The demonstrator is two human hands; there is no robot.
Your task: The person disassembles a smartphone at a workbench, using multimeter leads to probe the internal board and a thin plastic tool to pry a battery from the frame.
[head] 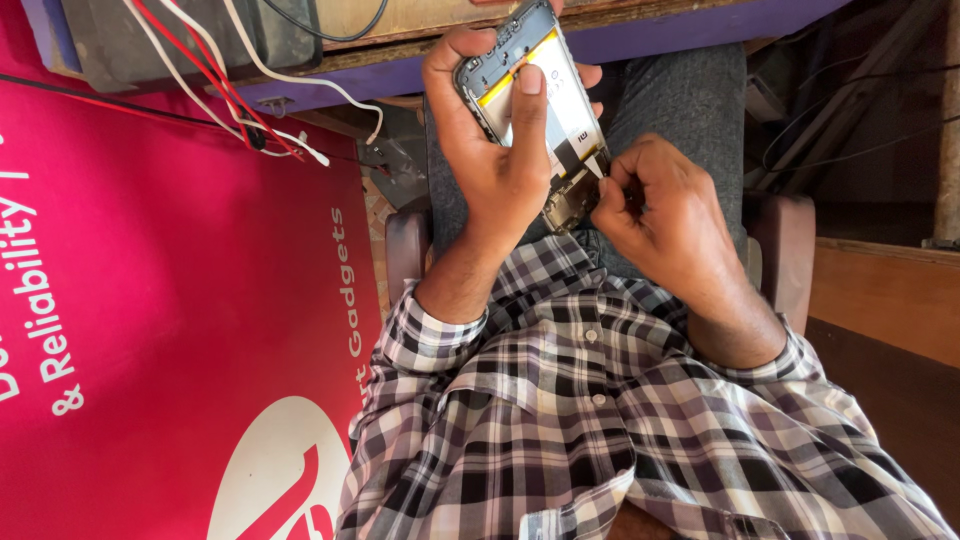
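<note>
Left hand (495,150) clamps opened phone (540,110), thumb across battery (555,95). Right hand (665,215), fingers pinched together, grips thin tool at phone's lower edge just beside it. Step: prying or unfastening inside. Next calls for steady grip, light force.

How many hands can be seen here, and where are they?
2. The left hand grips the opened phone above the lap, thumb across its inside. The right hand pinches at the phone's lower end. None else shows.

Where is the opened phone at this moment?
In the head view, the opened phone is top centre, gripped in the left hand above the lap, with the right hand touching its lower end.
</note>
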